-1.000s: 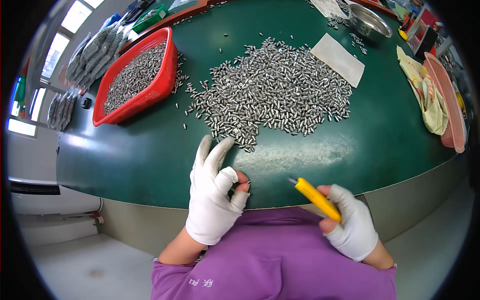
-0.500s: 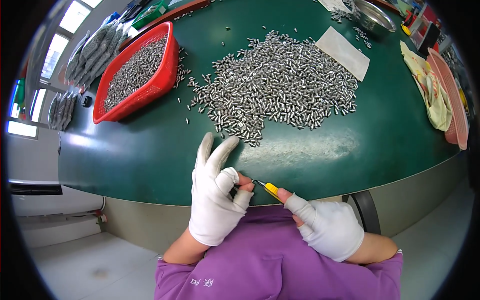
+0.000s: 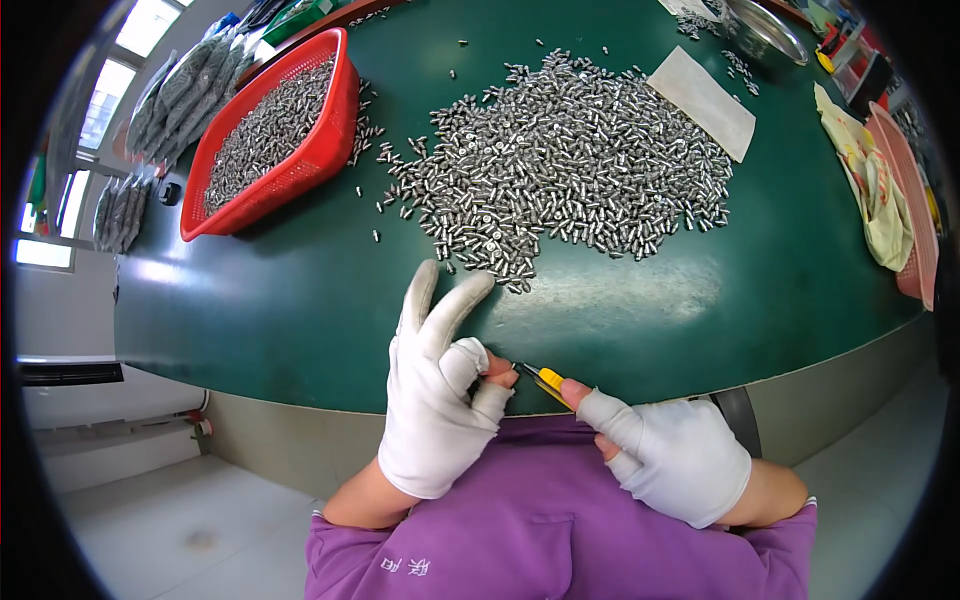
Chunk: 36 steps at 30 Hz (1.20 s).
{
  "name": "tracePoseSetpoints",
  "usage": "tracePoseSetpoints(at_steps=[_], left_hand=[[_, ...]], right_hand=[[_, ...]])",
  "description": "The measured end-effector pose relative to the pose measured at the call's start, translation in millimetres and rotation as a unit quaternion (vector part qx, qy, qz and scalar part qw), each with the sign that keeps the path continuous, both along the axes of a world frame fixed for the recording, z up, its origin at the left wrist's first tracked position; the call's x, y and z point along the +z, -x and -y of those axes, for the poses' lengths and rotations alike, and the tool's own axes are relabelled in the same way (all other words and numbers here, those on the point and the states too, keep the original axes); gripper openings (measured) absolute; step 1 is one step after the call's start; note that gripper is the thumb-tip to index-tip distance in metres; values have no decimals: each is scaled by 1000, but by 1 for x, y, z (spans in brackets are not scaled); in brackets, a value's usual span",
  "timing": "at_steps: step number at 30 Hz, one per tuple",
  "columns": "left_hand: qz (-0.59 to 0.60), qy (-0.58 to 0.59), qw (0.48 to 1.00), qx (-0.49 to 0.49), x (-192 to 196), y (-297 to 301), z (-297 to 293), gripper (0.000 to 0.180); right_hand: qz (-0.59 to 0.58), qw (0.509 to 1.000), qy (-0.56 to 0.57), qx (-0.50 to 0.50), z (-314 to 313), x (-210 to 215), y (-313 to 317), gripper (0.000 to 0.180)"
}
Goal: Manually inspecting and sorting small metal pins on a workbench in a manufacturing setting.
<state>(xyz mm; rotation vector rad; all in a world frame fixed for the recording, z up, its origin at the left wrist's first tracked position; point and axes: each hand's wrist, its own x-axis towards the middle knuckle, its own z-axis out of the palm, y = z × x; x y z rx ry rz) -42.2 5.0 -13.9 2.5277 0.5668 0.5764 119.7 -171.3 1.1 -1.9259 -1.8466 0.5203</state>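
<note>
My left hand (image 3: 435,400), in a white glove with open fingertips, is at the near edge of the green table (image 3: 300,300). Its thumb and forefinger pinch something small that I cannot make out; the other fingers point up. My right hand (image 3: 670,455), gloved the same way, grips a yellow-handled knife (image 3: 545,380) whose tip points at the left fingertips. A large heap of small silver metal pieces (image 3: 570,170) lies on the table beyond both hands.
A red basket (image 3: 345,110) full of the same metal pieces stands at the far left. A white sheet (image 3: 705,100) lies right of the heap, a metal bowl (image 3: 765,30) behind it. A pink tray (image 3: 905,200) with yellow cloth (image 3: 875,190) sits at the right edge.
My right hand has moved left with the yellow knife, from apart at the right to tip-to-fingertips with my left hand. The left hand has stayed in place.
</note>
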Motion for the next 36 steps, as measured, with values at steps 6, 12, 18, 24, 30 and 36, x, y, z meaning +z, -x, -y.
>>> tracePoseSetpoints(at_steps=[6, 12, 18, 24, 30, 36], left_hand=[[-9, 21, 1000, 6, 2, 0, 1, 33], [-14, -5, 1000, 12, -1, 3, 2, 30], [218, 287, 930, 71, -12, 9, 10, 14], [259, 423, 861, 110, -3, -7, 9, 13], [248, 450, 852, 100, -4, -10, 3, 14], [288, 505, 810, 73, -8, -12, 1, 13]], right_hand=[[39, 998, 46, 17, -6, 14, -1, 59], [3, 999, 21, -40, -1, 9, -12, 60], [189, 908, -154, -342, 22, -13, -92, 58], [301, 869, -99, -380, 21, -21, -128, 50], [146, 965, -203, -78, -42, 18, -82, 19], [125, 971, -182, 90, -107, 0, -52, 10]])
